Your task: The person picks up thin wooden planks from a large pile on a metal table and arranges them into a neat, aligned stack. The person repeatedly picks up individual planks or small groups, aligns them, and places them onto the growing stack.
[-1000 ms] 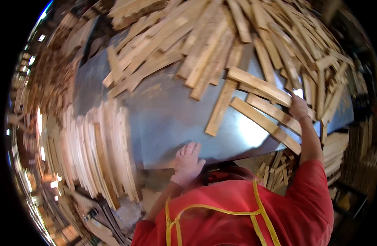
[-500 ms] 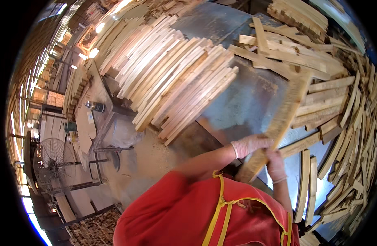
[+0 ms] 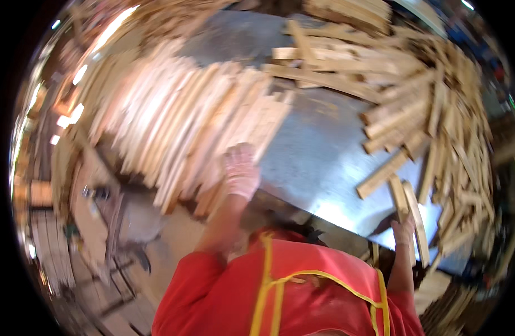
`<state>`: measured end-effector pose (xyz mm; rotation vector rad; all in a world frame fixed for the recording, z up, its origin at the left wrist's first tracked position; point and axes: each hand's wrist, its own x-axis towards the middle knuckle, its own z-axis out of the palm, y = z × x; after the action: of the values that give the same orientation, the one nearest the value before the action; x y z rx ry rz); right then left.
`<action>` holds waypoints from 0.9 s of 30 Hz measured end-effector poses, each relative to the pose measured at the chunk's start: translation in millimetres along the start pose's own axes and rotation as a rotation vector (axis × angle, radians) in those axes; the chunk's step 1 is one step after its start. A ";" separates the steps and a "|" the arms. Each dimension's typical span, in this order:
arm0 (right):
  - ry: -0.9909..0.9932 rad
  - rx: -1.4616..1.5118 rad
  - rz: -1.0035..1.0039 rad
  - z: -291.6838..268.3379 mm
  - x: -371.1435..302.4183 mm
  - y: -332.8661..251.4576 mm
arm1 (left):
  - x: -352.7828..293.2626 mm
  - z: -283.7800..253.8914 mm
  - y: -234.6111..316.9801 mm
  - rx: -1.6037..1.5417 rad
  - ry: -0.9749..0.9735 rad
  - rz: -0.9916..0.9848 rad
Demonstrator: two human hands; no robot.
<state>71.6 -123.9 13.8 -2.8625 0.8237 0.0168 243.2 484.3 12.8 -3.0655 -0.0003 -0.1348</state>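
Observation:
My left hand [image 3: 242,172], in a pale glove, lies with its fingers stretched out over the near right end of a row of long wooden strips [image 3: 198,123]. The strips sit side by side, slanting across the left of the metal table [image 3: 311,151]. At the table's front right, my right hand [image 3: 403,228] closes on the near end of a short wooden strip [image 3: 398,196]. Another wooden strip [image 3: 416,221] lies right beside it. Motion blur softens the left hand and the row.
A loose heap of wooden pieces [image 3: 453,151] covers the table's right side, with crossed boards [image 3: 336,61] at the far side. To the left stands a low bench [image 3: 92,207] with a dark can [image 3: 96,193] on it. Stacked wood [image 3: 347,14] rises at the back.
The long board that both hands held is out of them. My left hand has moved left onto the row, my right hand down right to a short strip. The view has shifted.

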 end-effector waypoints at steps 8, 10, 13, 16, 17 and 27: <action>-0.429 0.035 -0.067 -48.6 17.4 -23.8 | 2.5 -58.4 91.0 -0.057 -0.187 0.304; -0.504 0.108 -0.081 -72.1 18.6 -64.8 | -15.0 -62.6 141.5 -0.234 -0.420 0.380; -0.662 0.221 -0.053 -76.9 16.5 -80.6 | -31.0 -82.9 218.9 -0.603 -0.816 0.412; -0.785 0.662 -0.042 -69.6 -2.4 -65.4 | -48.9 -72.9 274.9 -0.910 -1.007 0.430; -0.746 0.797 -0.146 -79.7 -8.0 -70.7 | -49.0 -79.4 290.9 -1.030 -1.082 0.401; -0.155 0.990 -0.107 -31.5 79.2 -27.3 | 31.2 -82.5 287.2 -1.648 -0.804 -0.156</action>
<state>152.1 -147.8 44.7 -1.9297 0.4483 -0.1388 268.1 191.8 76.6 -4.1818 -0.3152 2.0574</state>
